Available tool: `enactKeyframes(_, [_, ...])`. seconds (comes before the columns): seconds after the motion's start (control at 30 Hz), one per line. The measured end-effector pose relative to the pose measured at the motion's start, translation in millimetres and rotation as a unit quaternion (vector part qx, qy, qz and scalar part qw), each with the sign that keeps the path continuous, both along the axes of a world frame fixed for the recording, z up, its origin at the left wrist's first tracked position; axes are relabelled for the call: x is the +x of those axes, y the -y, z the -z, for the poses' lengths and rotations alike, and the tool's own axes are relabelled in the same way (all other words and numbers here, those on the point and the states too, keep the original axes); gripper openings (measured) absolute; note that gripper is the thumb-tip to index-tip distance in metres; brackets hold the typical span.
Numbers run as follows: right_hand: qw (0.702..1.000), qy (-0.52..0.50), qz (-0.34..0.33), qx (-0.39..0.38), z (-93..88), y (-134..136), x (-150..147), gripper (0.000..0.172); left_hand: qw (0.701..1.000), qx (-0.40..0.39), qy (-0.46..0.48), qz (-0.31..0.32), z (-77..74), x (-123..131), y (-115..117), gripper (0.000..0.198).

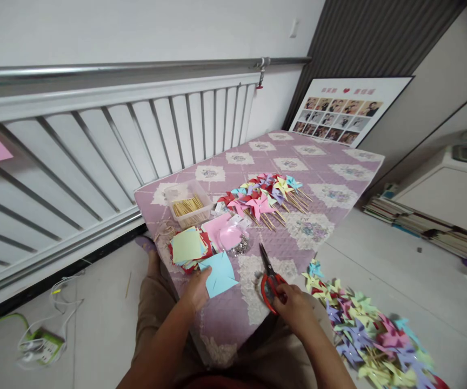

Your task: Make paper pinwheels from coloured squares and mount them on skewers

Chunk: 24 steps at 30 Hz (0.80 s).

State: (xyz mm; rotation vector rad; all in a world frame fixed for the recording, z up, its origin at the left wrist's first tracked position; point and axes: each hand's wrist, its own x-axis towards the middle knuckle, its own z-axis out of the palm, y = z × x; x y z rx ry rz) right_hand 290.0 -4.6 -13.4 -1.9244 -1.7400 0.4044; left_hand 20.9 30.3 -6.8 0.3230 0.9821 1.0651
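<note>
My left hand (196, 289) pinches the near corner of a light blue paper square (219, 274) lying on the purple patterned table cover (294, 237). My right hand (294, 305) grips red-handled scissors (269, 281), blades shut and pointing away from me, resting on the cover just right of the blue square. A stack of coloured paper squares (188, 247) lies beyond my left hand. Past it sit a pink heart-shaped dish (228, 236) and a clear plastic box of wooden sticks (188, 206).
Finished paper pinwheels on sticks (264, 199) are heaped mid-table. More pinwheels (369, 335) lie on the floor at my right. A white slatted radiator guard (95, 151) runs along the left. A photo board (341, 111) leans at the far end; books (420, 224) lie on the floor.
</note>
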Motion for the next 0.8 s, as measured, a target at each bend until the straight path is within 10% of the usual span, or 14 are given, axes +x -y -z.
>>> enactKeyframes(0.27, [0.914, -0.387, 0.013, -0.120, -36.0, 44.7, 1.3, 0.017, 0.999, 0.009, 0.000, -0.035, 9.3, 2.9, 2.4, 0.028])
enactKeyframes(0.47, [0.747, -0.652, -0.040, -0.123, -42.9, 80.0, -42.3, 0.067, 0.995, -0.003, -0.011, -0.101, -4.3, 17.0, 6.1, 0.028])
enactKeyframes(0.8, [0.708, -0.667, -0.114, -0.200, -24.9, 94.3, -91.9, 0.063, 0.979, 0.021, 0.068, -0.189, -43.3, 34.0, 4.3, 0.019])
